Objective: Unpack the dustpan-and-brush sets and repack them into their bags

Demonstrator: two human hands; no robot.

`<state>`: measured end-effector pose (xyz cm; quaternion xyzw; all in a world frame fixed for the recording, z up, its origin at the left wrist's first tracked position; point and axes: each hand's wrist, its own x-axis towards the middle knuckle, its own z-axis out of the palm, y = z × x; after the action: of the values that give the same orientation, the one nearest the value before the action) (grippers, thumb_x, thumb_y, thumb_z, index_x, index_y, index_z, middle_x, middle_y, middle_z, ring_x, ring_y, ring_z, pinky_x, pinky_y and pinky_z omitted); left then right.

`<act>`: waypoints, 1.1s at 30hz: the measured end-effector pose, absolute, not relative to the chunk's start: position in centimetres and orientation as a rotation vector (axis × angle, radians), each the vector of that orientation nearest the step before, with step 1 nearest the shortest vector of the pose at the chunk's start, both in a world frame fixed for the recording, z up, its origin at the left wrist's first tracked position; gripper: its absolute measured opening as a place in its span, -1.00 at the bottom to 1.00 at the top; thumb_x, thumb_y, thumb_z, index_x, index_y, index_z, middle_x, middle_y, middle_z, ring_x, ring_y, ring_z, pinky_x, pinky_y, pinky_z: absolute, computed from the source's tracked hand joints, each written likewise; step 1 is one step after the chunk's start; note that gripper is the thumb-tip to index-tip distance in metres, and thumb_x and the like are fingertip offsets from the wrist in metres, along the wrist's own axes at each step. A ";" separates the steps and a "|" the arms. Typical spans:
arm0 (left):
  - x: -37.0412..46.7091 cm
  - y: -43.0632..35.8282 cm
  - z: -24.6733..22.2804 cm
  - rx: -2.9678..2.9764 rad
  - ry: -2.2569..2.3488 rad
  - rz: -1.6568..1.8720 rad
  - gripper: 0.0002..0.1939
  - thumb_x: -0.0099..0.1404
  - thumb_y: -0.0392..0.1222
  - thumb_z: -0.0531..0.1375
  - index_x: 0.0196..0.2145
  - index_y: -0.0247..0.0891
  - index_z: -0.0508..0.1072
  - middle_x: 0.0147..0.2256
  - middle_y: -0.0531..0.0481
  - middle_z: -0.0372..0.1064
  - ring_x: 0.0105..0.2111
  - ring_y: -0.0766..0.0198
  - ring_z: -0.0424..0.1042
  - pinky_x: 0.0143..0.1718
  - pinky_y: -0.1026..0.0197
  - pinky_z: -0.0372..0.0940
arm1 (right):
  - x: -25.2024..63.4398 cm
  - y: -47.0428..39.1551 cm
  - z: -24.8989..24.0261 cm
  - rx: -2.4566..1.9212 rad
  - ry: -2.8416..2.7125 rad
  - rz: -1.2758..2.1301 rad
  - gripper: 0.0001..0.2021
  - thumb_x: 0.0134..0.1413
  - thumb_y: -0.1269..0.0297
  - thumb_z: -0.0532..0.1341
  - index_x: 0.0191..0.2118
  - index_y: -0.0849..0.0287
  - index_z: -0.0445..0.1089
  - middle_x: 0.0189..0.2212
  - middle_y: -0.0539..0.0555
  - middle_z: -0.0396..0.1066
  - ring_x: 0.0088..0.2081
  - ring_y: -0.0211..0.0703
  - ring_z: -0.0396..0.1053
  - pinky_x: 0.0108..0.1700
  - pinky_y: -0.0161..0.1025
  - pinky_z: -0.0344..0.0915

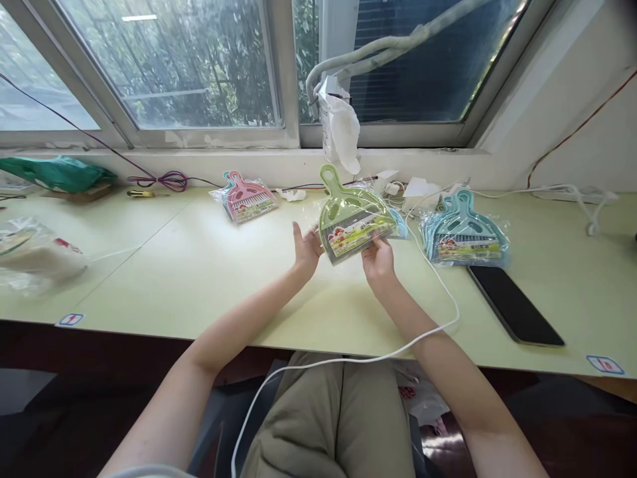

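Note:
A green dustpan and brush set (348, 216) in clear wrapping is held up over the table, tilted. My left hand (306, 249) grips its left edge, thumb raised and fingers partly behind the pack. At the lower right edge my right hand (378, 259) pinches the same pack. A pink dustpan set (243, 199) lies to the left, with a blue-green handle showing behind it. On the right is a wrapped stack of blue-green dustpan sets (465, 229). Part of a light blue item (399, 224) shows behind the green set.
A black phone (515, 305) lies at the right. The white cable (455, 299) runs across the table edge and over my right forearm. A plastic bag (40, 255) and a green bag (57, 174) are at the left. A screwdriver (142, 194) lies near bundled wires (172, 180) by the window wall.

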<state>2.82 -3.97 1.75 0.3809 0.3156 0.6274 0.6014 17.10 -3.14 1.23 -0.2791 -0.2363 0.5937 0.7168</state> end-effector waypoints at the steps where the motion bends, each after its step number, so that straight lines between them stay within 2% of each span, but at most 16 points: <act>1: 2.8 -3.9 1.7 0.919 0.731 1.451 -0.27 0.29 0.44 -0.09 0.01 -0.21 0.43 -0.07 -0.10 0.50 0.08 -0.05 0.39 0.05 -0.04 0.34 | 17.3 -2.8 1.0 -0.634 -0.463 1.287 -0.87 0.11 0.45 0.20 -0.24 0.13 0.44 -0.24 -0.03 0.56 -0.11 -0.27 0.50 0.03 -0.24 0.44; 3: 3.0 -4.1 1.3 1.039 0.769 1.449 -0.32 0.21 0.39 0.11 0.05 -0.19 0.37 -0.06 -0.10 0.49 0.07 -0.04 0.40 0.04 -0.04 0.34 | 17.5 -2.4 0.6 -0.641 -0.397 1.260 -0.84 0.13 0.46 0.16 -0.20 0.13 0.44 -0.24 -0.02 0.56 -0.13 -0.28 0.51 0.04 -0.24 0.44; 5: 3.3 -4.4 0.8 1.153 0.831 1.460 -0.30 0.07 0.18 0.36 0.07 -0.19 0.31 -0.03 -0.10 0.46 0.05 0.00 0.41 0.07 -0.01 0.31 | 17.4 -2.4 0.5 -0.620 -0.397 1.260 -0.83 0.15 0.43 0.16 -0.17 0.13 0.43 -0.23 -0.02 0.56 -0.13 -0.27 0.52 0.04 -0.23 0.45; 7: 3.6 -4.4 0.3 1.203 0.853 1.501 -0.28 0.00 0.02 0.44 0.06 -0.20 0.29 0.00 -0.12 0.43 0.05 0.03 0.40 0.10 0.00 0.28 | 17.2 -2.5 0.7 -0.599 -0.419 1.275 -0.82 0.14 0.42 0.17 -0.15 0.13 0.43 -0.21 -0.02 0.57 -0.13 -0.27 0.52 0.04 -0.23 0.44; 12: 3.4 -4.0 -0.2 1.188 0.812 1.585 -0.40 0.07 -0.03 0.40 0.01 -0.19 0.29 0.04 -0.10 0.39 0.09 0.05 0.34 0.15 0.00 0.23 | 16.9 -2.8 1.5 -0.617 -0.442 1.348 -0.79 0.11 0.43 0.14 -0.14 0.12 0.42 -0.20 -0.02 0.56 -0.12 -0.26 0.51 0.04 -0.23 0.44; 17: 3.2 -4.2 0.2 1.142 0.811 1.610 -0.41 0.07 -0.06 0.39 0.01 -0.18 0.28 0.01 -0.09 0.40 0.09 0.04 0.34 0.15 0.00 0.22 | 17.1 -3.1 2.0 -0.602 -0.558 1.367 -0.80 0.02 0.42 0.17 -0.21 0.09 0.44 -0.21 -0.05 0.56 -0.07 -0.22 0.48 0.05 -0.23 0.41; 22: 3.3 -4.5 0.7 1.160 0.802 1.639 -0.40 0.07 -0.07 0.38 0.03 -0.17 0.28 0.02 -0.07 0.38 0.11 0.05 0.32 0.16 0.02 0.20 | 17.2 -3.4 2.0 -0.602 -0.686 1.359 -0.70 -0.12 0.49 0.23 -0.19 0.08 0.44 -0.18 -0.06 0.55 -0.05 -0.18 0.47 0.07 -0.18 0.39; 33: 3.3 -4.3 0.3 1.186 0.811 1.618 -0.38 0.07 -0.07 0.38 0.03 -0.18 0.24 0.02 -0.09 0.36 0.09 0.05 0.33 0.16 0.03 0.22 | 17.3 -3.0 1.5 -0.582 -0.728 1.349 -0.61 -0.16 0.50 0.26 -0.12 0.08 0.42 -0.13 -0.04 0.56 -0.05 -0.16 0.49 0.08 -0.14 0.40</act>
<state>3.27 -4.32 0.29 0.4839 0.3307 0.6603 0.4695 17.29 -2.98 1.50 -0.2596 -0.3244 0.6016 0.6822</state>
